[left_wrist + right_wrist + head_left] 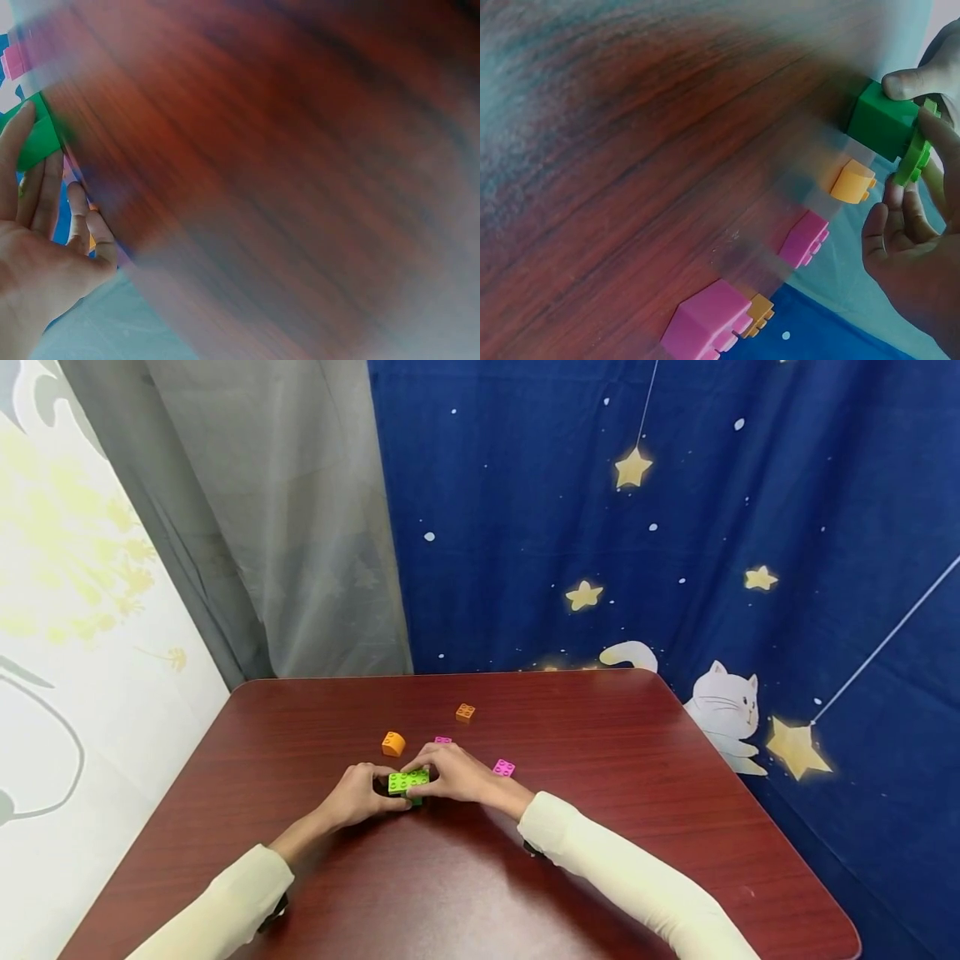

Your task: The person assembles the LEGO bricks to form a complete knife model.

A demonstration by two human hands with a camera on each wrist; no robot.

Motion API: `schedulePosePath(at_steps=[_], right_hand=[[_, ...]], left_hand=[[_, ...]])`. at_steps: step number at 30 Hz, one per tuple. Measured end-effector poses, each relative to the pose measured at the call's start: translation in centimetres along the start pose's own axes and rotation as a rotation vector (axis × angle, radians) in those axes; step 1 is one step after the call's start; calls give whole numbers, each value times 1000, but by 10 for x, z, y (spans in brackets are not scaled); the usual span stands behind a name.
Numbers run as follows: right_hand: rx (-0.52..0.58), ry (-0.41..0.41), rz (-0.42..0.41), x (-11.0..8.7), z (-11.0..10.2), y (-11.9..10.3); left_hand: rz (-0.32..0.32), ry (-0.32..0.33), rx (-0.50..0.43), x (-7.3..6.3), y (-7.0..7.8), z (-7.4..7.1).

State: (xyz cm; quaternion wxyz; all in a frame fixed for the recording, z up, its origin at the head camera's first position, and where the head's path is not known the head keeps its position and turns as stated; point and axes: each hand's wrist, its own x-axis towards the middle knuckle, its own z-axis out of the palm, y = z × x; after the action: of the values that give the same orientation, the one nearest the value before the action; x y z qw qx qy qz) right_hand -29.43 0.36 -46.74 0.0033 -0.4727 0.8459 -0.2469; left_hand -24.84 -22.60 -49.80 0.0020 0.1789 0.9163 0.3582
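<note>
Near the middle of the table, both hands meet at two toy building bricks. My right hand (453,774) pinches a thin, light green brick (408,782) with two rows of studs, thumb at the near side and fingers at the far side. Under it is a taller dark green brick (885,124), mostly hidden from the head view. My left hand (358,795) grips this lower brick between thumb and fingers. In the right wrist view, the light green brick (915,156) lies against the dark one's top, slightly askew.
Beyond the hands lie a rounded orange brick (393,744) and a small square orange brick (465,712). One pink brick (443,740) is partly hidden behind my right hand; another pink brick (504,768) sits beside that wrist. The dark red table (600,735) ends at curtains.
</note>
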Motion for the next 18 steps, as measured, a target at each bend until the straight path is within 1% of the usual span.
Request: schedulePosePath(at_steps=[8, 16, 18], right_hand=[[-6, -13, -8, 2, 1, -1], [12, -28, 17, 1, -2, -3], [4, -25, 8, 0, -2, -1]], left_hand=[[3, -4, 0, -1, 2, 0], [-17, -15, -1, -1, 2, 0], [-6, -16, -6, -1, 3, 0]])
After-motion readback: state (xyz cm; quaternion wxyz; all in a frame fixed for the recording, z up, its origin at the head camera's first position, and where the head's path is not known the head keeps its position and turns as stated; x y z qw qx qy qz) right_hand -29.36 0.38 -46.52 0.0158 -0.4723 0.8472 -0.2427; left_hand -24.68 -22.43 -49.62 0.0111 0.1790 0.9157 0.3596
